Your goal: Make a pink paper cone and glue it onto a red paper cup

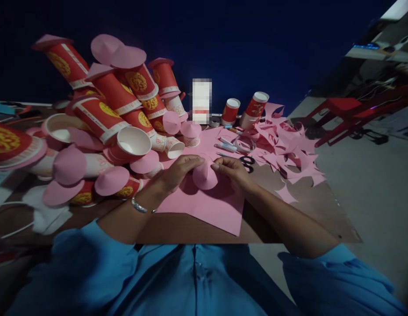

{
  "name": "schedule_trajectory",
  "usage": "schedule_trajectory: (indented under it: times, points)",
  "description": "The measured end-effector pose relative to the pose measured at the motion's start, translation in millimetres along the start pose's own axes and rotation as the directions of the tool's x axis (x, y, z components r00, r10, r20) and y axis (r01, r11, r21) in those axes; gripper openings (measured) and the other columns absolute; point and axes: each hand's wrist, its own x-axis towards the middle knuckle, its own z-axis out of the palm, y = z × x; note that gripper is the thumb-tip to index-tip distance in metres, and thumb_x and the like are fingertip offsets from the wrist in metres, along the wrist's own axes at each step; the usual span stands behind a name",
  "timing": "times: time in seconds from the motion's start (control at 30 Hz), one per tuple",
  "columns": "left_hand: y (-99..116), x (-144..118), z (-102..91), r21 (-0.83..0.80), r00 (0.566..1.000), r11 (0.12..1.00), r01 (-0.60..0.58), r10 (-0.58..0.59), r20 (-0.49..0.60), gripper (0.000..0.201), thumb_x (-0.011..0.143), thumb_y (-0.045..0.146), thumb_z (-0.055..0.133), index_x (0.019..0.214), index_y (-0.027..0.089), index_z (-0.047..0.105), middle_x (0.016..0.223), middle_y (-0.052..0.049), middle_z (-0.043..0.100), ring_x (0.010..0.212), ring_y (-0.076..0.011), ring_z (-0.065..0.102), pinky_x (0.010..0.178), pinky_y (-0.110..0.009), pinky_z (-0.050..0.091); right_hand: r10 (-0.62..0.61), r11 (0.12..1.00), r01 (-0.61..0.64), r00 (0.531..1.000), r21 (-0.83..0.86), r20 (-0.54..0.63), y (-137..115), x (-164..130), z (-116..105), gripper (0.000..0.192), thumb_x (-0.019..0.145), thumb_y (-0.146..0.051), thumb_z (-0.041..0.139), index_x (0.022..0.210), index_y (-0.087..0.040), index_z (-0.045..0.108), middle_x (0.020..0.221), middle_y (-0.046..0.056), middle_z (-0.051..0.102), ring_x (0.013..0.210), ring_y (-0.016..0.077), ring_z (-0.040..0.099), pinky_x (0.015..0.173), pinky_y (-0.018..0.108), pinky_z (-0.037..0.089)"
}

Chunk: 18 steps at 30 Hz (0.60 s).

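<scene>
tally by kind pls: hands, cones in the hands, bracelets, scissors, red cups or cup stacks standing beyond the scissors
left hand and right hand: 2
held pink cone: 1
bracelet: 1
scissors: 1
red cups or cup stacks beyond the scissors: 2
total: 7

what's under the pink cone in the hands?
Pink paper shows around the pink cone, spread on the brown table. The spot directly beneath the cone and the cone's inside are hidden.
</scene>
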Motion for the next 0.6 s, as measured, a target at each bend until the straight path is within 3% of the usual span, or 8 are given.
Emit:
schedule_trajectory:
  times: [0.13, 0.23, 0.4, 0.6]
  points:
    - [-0.9, -0.4, -0.1, -0.083, 0.999, 0.995, 0.047, -0.046, 0.026, 0.034, 0.073, 0.045, 0.085, 0.071, 0.017, 0.065, 0.07, 0.002, 0.058, 0.068, -0.0123, 0.046, 0.065, -0.027, 0.036, -0.068, 0.996, 0.076, 0.988, 0.051, -0.136, -3.3, 2.1, 0.9, 0.047, 0.064, -0.056, 0.094, 0.067, -0.021, 0.063, 0.06, -0.006, 0.048, 0.057, 0.0094, 0.036, 0.056, 0.027, 0.028]
    - [-1.5, -0.2, 0.0, -0.12, 0.996, 0.989, 0.087, -0.084, 0.022, 0.031, 0.067, 0.038, 0.089, 0.083, 0.016, 0.074, 0.081, -0.002, 0.069, 0.077, -0.0146, 0.056, 0.072, -0.027, 0.042, -0.062, 0.996, 0.07, 0.986, 0.051, -0.157, -6.1, 2.3, 0.6, 0.046, 0.064, -0.056, 0.093, 0.066, -0.022, 0.061, 0.06, -0.006, 0.046, 0.057, 0.0103, 0.036, 0.056, 0.027, 0.029]
    - [-1.3, 0.8, -0.7, -0.217, 0.994, 0.971, 0.102, -0.106, -0.007, 0.025, 0.066, 0.031, 0.089, 0.077, 0.016, 0.074, 0.074, -0.001, 0.069, 0.07, -0.0123, 0.056, 0.069, -0.025, 0.043, -0.002, 0.999, 0.004, 0.997, 0.033, -0.071, -4.8, 1.7, -2.1, 0.043, 0.065, -0.053, 0.091, 0.065, -0.022, 0.06, 0.062, -0.004, 0.052, 0.06, 0.012, 0.042, 0.059, 0.028, 0.032]
    - [-2.1, 1.1, -3.3, -0.28, 0.988, 0.948, 0.152, -0.139, 0.065, 0.03, 0.066, 0.032, 0.088, 0.085, 0.012, 0.077, 0.077, -0.006, 0.075, 0.072, -0.0163, 0.066, 0.074, -0.029, 0.051, 0.038, 0.998, -0.041, 0.998, 0.054, 0.056, 0.2, 0.4, -4.5, 0.041, 0.067, -0.053, 0.093, 0.071, -0.02, 0.069, 0.069, -0.002, 0.066, 0.066, 0.013, 0.054, 0.067, 0.028, 0.043]
